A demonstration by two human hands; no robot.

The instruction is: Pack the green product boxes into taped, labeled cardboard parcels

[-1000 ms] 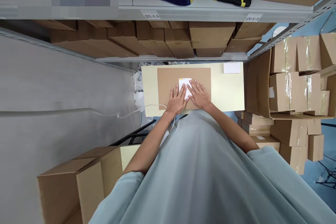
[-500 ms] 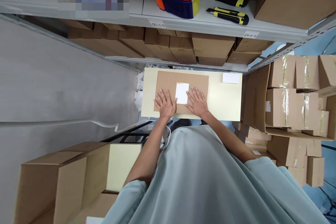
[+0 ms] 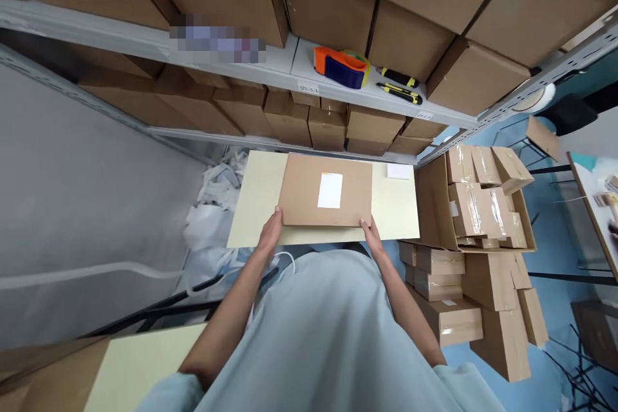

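Carton point(image 3: 302, 190) at 12 o'clock, on or just above bench point(image 3: 255, 196). Our left hand point(image 3: 270, 230) touches its 8 o'clock corner, right hand point(image 3: 371, 238) its 4 o'clock; can't tell if fingers clamp underneath. Looks stiff, likely light; we'd hold opposite short sides.

Grey wall point(image 3: 96, 193) left — blue floor point(image 3: 555, 322) right — metal shelving point(image 3: 270, 61) ahead

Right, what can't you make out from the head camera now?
In the head view:
- Any print on the white paper label: too small.
- Most fingers of the left hand and right hand: hidden by the flat brown cardboard box.
- Brown carton, lower left: cut off by edge.
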